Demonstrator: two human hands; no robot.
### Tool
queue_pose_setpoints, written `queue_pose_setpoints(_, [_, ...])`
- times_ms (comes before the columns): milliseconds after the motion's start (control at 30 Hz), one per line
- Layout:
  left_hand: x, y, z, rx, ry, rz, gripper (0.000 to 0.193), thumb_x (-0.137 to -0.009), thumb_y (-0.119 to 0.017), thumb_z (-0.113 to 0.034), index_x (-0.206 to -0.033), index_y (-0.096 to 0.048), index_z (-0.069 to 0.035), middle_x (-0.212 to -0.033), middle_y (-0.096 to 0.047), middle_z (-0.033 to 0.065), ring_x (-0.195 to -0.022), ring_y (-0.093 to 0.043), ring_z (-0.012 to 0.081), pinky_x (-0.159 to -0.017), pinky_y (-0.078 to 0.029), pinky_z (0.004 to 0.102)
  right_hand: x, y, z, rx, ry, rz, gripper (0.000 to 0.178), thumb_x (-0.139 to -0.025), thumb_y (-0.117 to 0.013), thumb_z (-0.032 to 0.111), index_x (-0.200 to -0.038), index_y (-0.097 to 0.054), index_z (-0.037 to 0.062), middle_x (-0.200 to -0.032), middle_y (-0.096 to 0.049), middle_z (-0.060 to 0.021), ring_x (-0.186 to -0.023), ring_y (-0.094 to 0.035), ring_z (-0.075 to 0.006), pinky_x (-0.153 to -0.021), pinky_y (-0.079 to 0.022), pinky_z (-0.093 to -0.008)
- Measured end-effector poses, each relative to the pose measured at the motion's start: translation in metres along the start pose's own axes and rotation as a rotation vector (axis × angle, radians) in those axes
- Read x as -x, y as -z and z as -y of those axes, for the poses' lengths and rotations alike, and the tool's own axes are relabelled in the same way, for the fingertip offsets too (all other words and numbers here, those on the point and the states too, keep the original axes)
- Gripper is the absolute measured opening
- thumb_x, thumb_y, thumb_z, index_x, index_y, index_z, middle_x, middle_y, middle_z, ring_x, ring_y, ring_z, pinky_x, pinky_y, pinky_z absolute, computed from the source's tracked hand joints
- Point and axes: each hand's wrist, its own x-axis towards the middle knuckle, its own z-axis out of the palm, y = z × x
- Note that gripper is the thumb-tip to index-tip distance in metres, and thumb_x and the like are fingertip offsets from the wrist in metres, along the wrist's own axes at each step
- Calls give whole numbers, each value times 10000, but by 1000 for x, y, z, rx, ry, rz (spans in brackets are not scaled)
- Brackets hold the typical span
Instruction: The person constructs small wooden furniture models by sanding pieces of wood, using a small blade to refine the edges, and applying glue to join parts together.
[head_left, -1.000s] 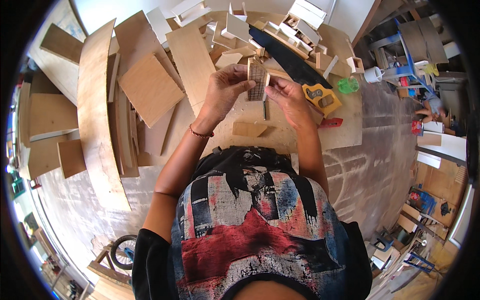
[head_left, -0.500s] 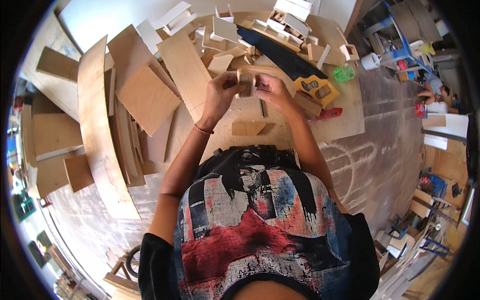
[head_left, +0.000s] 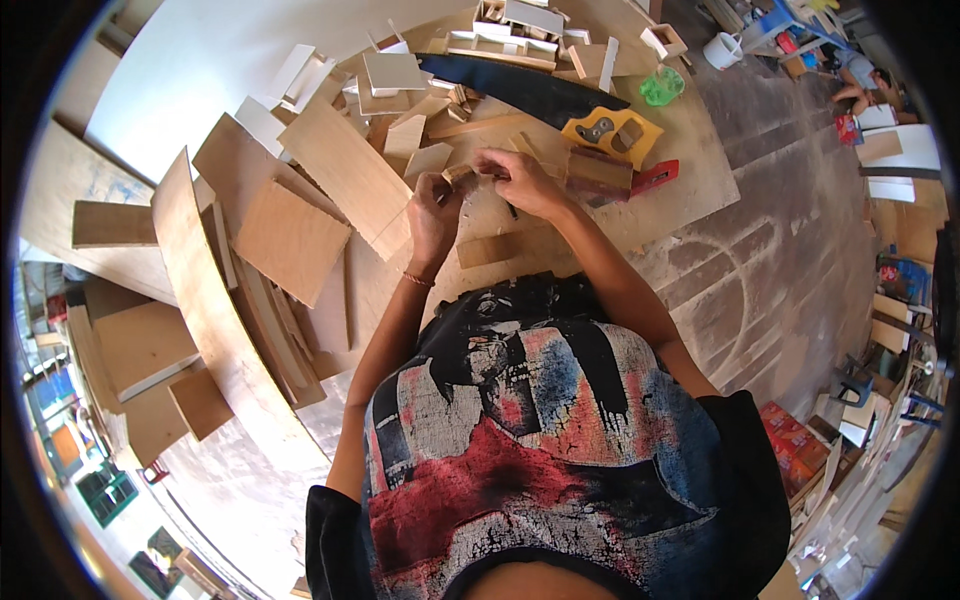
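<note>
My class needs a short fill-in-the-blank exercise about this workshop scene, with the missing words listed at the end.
1. The small piece held by the left hand is made of ____.
2. The bracelet is on the person's ____ wrist.
3. The saw has a dark blade and a ____ handle.
4. The see-through container near the saw is coloured ____.

Missing words: wood; left; yellow; green.

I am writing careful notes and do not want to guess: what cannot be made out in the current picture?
All in the head view:
Small wooden piece: full shape, partly covered by the left hand.
Right hand: whether its fingertips touch that piece; too small.
Thin dark stick: one end, hidden behind the right hand.
Distant person: details, small and blurred.
</note>
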Motion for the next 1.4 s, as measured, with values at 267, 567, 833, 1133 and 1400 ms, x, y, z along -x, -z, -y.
queue_pose_setpoints(267, [7,0,-20,-208,-26,6,197,-730,-665,-30,-830,-502,21,-676,-577,136,-624,-602,220,-587,-487,305,7,-4,0,94,35,-60,448,-706,-480,-132,-1136,-536,-17,-1012,-629,-149,-941,-617,-200,-834,-469,-281])
queue_pose_setpoints(567, [10,1,0,-206,-73,74,307,-696,-654,12,-977,-529,14,-862,-602,168,-775,-617,279,-672,-504,326,7,-9,-4,314,117,-108,469,-675,-522,-112,-1130,-532,2,-965,-628,-159,-908,-613,-278,-801,-471,-310])
queue_pose_setpoints(833, [18,-9,12,-334,-194,64,458,-727,-572,65,-1161,-431,22,-1035,-567,215,-904,-586,353,-736,-502,374,3,-16,-14,334,266,-109,647,-672,-537,-110,-1279,-405,67,-1001,-590,-156,-948,-567,-297,-835,-449,-360])
queue_pose_setpoints(1133, [41,-8,4,-388,-150,69,585,-786,-437,91,-1309,-176,56,-1067,-568,252,-840,-601,382,-706,-498,407,-1,-25,-19,412,347,-123,750,-711,-568,-58,-1374,-267,122,-1002,-564,-173,-965,-532,-339,-835,-434,-390])
queue_pose_setpoints(1400, [44,-6,12,-450,-201,127,694,-724,-503,94,-1300,-116,92,-1085,-580,221,-852,-599,381,-724,-489,400,-2,-28,-20,506,161,-56,806,-676,-574,-43,-1385,-228,123,-976,-569,-208,-926,-548,-369,-785,-450,-402])
